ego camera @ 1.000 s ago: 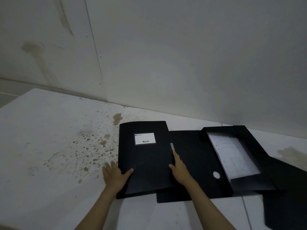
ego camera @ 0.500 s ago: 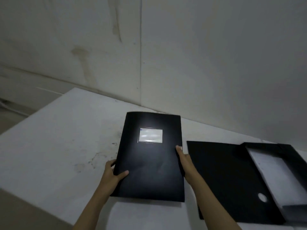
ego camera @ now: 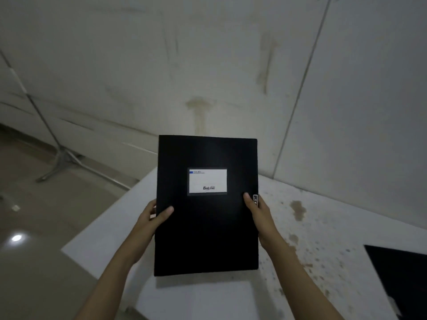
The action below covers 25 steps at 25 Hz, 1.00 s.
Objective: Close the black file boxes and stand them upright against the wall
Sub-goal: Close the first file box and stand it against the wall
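Note:
A closed black file box [ego camera: 206, 229] with a white label on its front is held up off the white table [ego camera: 328, 229], its face tilted toward me. My left hand [ego camera: 151, 218] grips its left edge, thumb on the front. My right hand [ego camera: 258, 212] grips its right edge beside the small metal clasp. A second black file box [ego camera: 402, 273] lies flat at the right edge of the view, mostly cut off.
The table surface is stained with brown spots to the right of the held box. The pale panelled wall [ego camera: 231, 77] rises behind the table. A metal stand base [ego camera: 62, 158] sits on the tiled floor at the left, beyond the table's left edge.
Both hands have lifted the closed file box off the table and raised it toward upright. The view has swung left, so the open box has slid to the right edge.

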### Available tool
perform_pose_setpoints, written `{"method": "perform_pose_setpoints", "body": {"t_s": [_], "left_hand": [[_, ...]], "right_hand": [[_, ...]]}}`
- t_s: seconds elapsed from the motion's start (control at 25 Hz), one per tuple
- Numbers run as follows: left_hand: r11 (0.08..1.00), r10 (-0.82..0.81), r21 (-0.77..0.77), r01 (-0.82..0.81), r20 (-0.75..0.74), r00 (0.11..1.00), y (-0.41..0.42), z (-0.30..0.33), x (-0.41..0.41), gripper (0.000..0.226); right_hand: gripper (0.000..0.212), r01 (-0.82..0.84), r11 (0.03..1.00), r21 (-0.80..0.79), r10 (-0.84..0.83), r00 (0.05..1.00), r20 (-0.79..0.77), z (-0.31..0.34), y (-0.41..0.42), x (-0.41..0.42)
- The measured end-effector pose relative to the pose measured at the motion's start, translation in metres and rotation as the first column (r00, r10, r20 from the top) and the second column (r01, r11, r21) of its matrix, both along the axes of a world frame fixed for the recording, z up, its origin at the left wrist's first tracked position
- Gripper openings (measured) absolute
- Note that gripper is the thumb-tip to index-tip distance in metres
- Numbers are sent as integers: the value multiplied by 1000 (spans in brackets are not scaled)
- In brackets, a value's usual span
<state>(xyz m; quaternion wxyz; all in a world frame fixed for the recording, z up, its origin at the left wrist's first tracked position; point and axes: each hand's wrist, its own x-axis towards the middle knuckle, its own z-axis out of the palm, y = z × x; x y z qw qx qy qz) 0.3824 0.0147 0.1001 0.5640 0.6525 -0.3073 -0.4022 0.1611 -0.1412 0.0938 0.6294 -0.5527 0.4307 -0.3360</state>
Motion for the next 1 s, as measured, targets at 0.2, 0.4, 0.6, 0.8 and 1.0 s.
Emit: {"method": "perform_pose_setpoints", "body": {"t_s": [0.2, 0.4, 0.6, 0.8, 1.0], "left_hand": [[949, 167, -256, -186, -94, 981, -32, 47, 86, 67], [819, 395, -410, -401, -102, 913, -68, 66, 116, 62], [764, 547, -446, -466, 65, 834, -105, 70, 113, 49], [806, 534, -418, -420, 205, 820, -161, 64, 135, 42], [854, 425, -411, -320, 196, 884, -210, 41, 172, 49]], "right_hand": [[15, -133, 965, -225, 112, 988, -103, 39, -22, 75], [39, -177, 913, -367, 125, 979, -162, 69, -66, 129], [60, -205, 889, -409, 148, 975, -167, 102, -91, 191], [56, -371, 785, -496, 315, 929, -195, 129, -118, 262], [46, -440, 796, -415, 314, 887, -339, 115, -157, 312]]}}
